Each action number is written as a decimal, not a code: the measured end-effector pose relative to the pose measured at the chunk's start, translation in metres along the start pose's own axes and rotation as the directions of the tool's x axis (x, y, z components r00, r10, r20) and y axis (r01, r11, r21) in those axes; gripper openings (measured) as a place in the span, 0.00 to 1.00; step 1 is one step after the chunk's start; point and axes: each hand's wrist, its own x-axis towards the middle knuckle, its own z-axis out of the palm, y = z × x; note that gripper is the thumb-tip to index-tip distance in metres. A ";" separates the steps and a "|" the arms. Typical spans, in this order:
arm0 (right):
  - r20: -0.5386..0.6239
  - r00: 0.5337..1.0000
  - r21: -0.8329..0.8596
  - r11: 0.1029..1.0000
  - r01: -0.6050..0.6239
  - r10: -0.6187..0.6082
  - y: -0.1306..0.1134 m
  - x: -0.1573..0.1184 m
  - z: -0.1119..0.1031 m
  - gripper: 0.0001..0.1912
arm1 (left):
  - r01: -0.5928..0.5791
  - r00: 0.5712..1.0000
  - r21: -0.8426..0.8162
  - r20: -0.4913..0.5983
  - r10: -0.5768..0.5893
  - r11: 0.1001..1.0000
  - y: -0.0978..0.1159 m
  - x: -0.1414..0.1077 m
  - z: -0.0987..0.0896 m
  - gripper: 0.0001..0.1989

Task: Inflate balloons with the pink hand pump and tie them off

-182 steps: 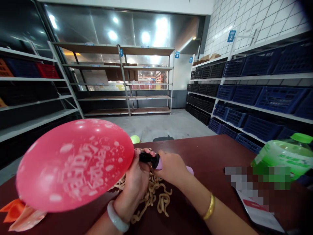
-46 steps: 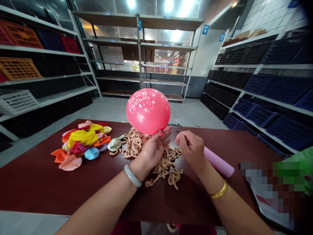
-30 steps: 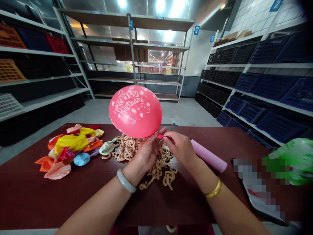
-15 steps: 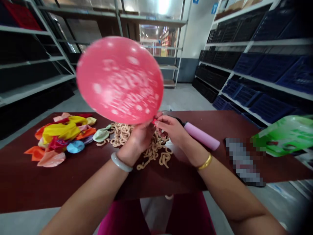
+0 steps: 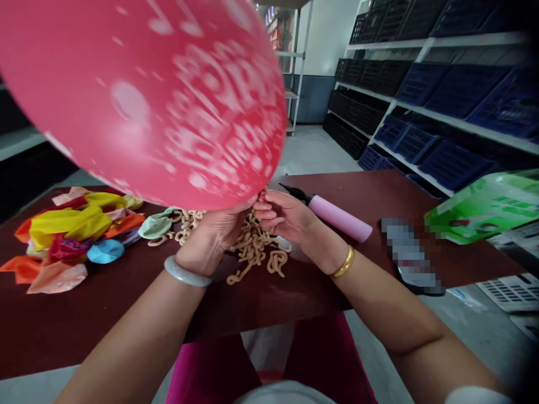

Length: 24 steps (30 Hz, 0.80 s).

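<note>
A large inflated red balloon (image 5: 155, 112) with white printed lettering and music notes fills the upper left of the head view. My left hand (image 5: 223, 227) is closed at the balloon's neck, partly hidden beneath it. Close against it, my right hand (image 5: 286, 216) pinches the red neck end between thumb and fingers. Under both hands lies a heap of tan curly snack-like or rubbery pieces (image 5: 256, 244) on the dark brown table (image 5: 269, 297). A pink hand pump (image 5: 341, 216) with a black nozzle rests just beyond my right wrist.
Uninflated balloons in several colours (image 5: 71, 224) are piled at the left, with a pale green balloon (image 5: 155, 224) beside the tan heap. At the right lie a blurred-out flat object (image 5: 410, 255) and a green plastic bag (image 5: 488, 205). Shelves of dark crates (image 5: 446, 95) stand behind.
The balloon looks bigger and nearer, spreading toward the upper left. Both hands stay together at its neck. The whole view has shifted slightly.
</note>
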 end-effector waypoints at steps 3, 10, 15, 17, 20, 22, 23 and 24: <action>-0.011 0.994 -0.144 0.984 0.102 -0.105 0.002 0.000 -0.003 0.03 | -0.043 0.993 0.087 0.110 0.033 0.995 0.000 -0.002 0.000 0.14; 0.198 0.812 -0.939 0.131 0.317 -0.549 0.001 0.004 -0.015 0.07 | 0.095 0.995 -0.087 -0.012 -0.096 0.992 0.001 -0.010 0.005 0.03; 0.216 0.873 -0.976 -0.135 0.174 -0.438 -0.002 0.000 -0.015 0.10 | -0.139 0.989 -0.034 -0.054 0.137 0.990 0.022 -0.005 -0.004 0.04; 0.182 0.954 -0.972 -0.188 0.139 -0.237 -0.002 -0.005 -0.013 0.10 | -0.282 0.956 -0.015 -0.091 0.280 0.959 0.039 0.000 -0.015 0.06; 0.163 0.984 -0.940 -0.314 0.131 -0.078 0.002 -0.010 -0.010 0.13 | -0.342 0.925 -0.001 -0.176 0.336 0.940 0.060 0.006 -0.031 0.08; 0.147 0.984 -0.909 -0.406 0.094 -0.099 0.007 -0.011 -0.011 0.15 | -0.322 0.923 -0.009 -0.225 0.312 0.947 0.066 0.009 -0.038 0.08; 0.136 0.984 -0.894 -0.443 0.074 -0.112 0.010 -0.010 -0.013 0.13 | -0.309 0.925 -0.015 -0.240 0.296 0.951 0.067 0.009 -0.039 0.08; 0.126 0.985 -0.884 -0.465 0.059 -0.116 0.011 -0.009 -0.015 0.10 | -0.301 0.925 -0.019 -0.247 0.287 0.953 0.066 0.010 -0.040 0.08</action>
